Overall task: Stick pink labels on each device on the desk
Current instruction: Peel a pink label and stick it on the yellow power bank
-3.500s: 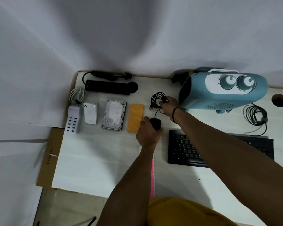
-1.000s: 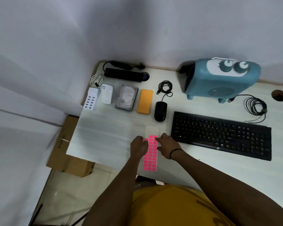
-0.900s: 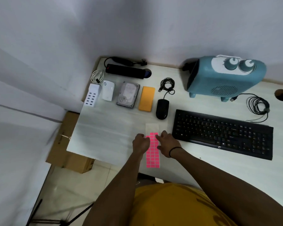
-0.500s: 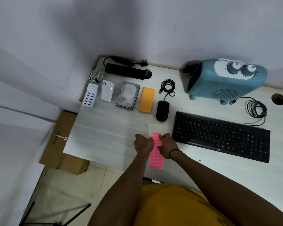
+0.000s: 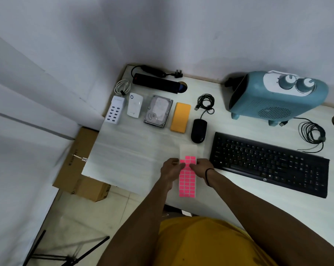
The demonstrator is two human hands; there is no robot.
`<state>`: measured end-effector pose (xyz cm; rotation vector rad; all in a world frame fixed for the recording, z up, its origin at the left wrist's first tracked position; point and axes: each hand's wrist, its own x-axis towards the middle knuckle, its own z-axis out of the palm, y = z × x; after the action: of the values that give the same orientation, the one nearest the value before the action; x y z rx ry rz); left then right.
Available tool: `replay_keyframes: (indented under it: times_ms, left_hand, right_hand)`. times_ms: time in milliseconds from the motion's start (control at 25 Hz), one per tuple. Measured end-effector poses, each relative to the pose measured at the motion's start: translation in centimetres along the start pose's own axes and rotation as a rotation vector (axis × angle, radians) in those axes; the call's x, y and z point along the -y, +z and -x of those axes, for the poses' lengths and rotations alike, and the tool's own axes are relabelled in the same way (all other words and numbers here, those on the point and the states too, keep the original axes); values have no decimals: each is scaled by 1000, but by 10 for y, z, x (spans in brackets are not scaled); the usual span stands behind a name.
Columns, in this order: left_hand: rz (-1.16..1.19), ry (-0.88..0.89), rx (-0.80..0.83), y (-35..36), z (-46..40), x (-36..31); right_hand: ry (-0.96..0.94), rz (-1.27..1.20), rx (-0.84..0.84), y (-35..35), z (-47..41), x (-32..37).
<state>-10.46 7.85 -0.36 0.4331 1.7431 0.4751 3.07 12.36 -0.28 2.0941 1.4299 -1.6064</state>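
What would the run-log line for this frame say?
phase: peeling label | both hands at pink label sheet on desk | no pink label visible on mouse or keyboard

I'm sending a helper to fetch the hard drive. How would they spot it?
Start at the blue heater by the wall and follow the row of small devices leftward. The hard drive lies between the orange case and the white plug-in box, the only bare metal slab.

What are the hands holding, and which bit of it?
Both hands, left and right, are on the pink label sheet near its upper pink rows, fingertips meeting there. Whether one label is pinched cannot be told.
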Motion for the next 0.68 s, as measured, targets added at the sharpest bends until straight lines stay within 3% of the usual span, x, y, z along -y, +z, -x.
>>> replay_keyframes:
  times_ms: [160, 360, 440, 680]
  left_hand:
    - [157, 54, 1, -7, 9, -2]
    - [273, 107, 124, -16, 22, -17]
    - [298, 141, 141, -18, 28, -22]
    - [299, 242, 223, -22, 43, -27]
  right_hand:
    - [-90, -83, 113, -23, 13, 9]
    - [-556, 140, -411, -35, 45, 19]
    - [-719, 183, -476, -37, 51, 22]
    - [-698, 200, -437, -35, 60, 30]
